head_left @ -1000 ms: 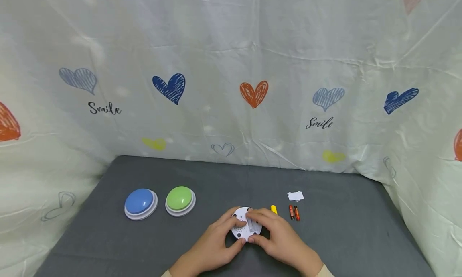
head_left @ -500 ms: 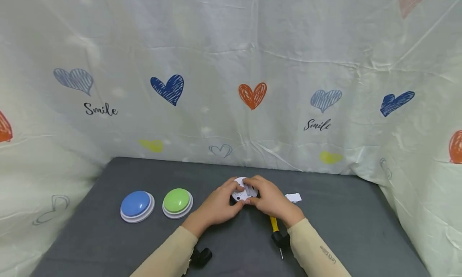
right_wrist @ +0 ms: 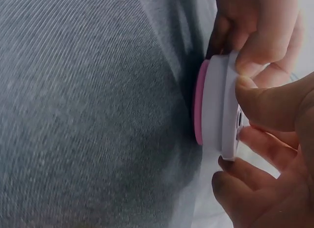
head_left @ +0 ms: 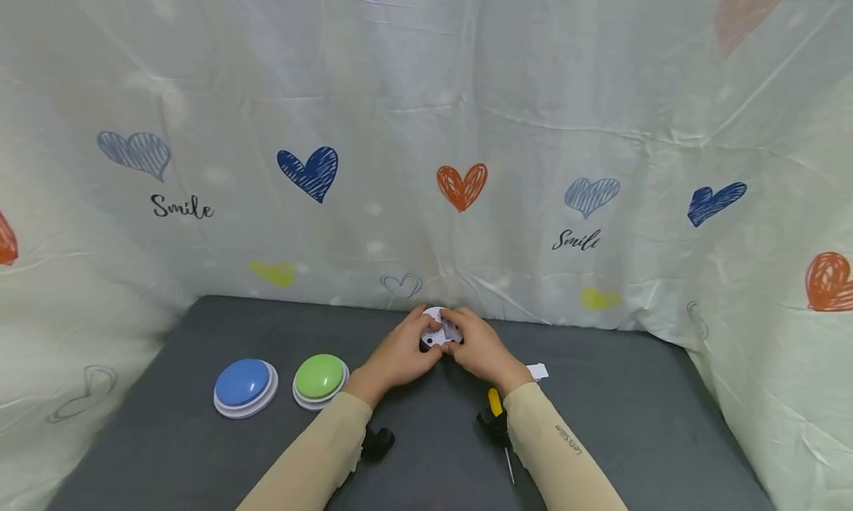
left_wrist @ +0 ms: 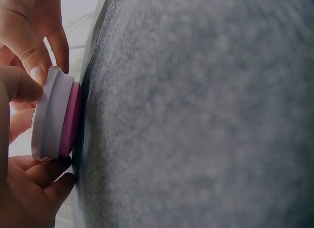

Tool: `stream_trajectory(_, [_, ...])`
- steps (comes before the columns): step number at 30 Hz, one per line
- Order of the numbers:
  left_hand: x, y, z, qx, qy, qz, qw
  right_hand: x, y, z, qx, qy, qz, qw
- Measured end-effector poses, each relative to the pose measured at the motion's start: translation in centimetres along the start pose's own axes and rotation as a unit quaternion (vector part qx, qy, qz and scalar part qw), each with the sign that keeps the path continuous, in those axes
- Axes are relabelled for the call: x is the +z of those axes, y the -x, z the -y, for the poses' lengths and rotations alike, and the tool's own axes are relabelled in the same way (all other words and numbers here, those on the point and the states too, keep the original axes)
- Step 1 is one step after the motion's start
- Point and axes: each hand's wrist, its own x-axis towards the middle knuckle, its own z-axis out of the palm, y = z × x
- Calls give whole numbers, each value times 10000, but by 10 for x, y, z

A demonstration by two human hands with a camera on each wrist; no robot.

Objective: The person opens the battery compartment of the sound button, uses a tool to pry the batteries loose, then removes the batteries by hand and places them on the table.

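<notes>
Both hands grip a round push-button buzzer (head_left: 443,333) near the back edge of the table. It is upside down: the white base with its battery slot faces up, and its pink dome (right_wrist: 198,102) points down at the cloth in the right wrist view. My left hand (head_left: 402,354) holds the left side, fingers round the rim and thumb at the near edge. On the other side my right hand (head_left: 478,352) does the same, and the thumbs nearly meet. In the left wrist view the white side wall (left_wrist: 51,117) shows between the fingers.
A blue buzzer (head_left: 243,382) and a green buzzer (head_left: 320,376) stand at left. Beside the right forearm lies a yellow-handled screwdriver (head_left: 494,401). A white battery cover (head_left: 537,371) shows partly behind the right wrist. A heart-printed curtain (head_left: 460,237) hangs behind the table.
Both hands have carried the buzzer from the table's near middle to its back edge. The right forearm now hides the two red batteries. The camera view has shifted slightly.
</notes>
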Motion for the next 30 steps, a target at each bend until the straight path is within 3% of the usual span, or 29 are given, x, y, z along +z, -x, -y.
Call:
stream_trajectory(4, [-2,0,-3,51,-423,31,9991,0,0,5,77,-61,-102,9999])
stream_trajectory(9, [-11,9,-4,387,-1147,-56,9926,2,-1,8,24,-40,-183,9998])
stream_trajectory(14, [-27,42,-4,718,-1396,-464,9865,15,1,19,-41,-148,-504,9986])
stream_trajectory(19, [-46,86,-2,958,-1240,-1531,9757,37,1,51,-426,-549,-863,9938])
stream_trajectory(22, [-60,108,4,586,-1100,-2049,9708,55,-3,75,-807,-830,-665,9910])
stream_trajectory(24, [-70,122,11,175,-907,-2193,9713,69,-7,89,-978,-949,-379,9899])
stream_trajectory(27, [-82,140,20,-418,-504,-2134,9748,91,-13,105,-1052,-962,86,9898])
stream_trajectory(30, [-88,154,30,-746,-222,-2012,9765,110,-18,115,-1104,-916,400,9888])
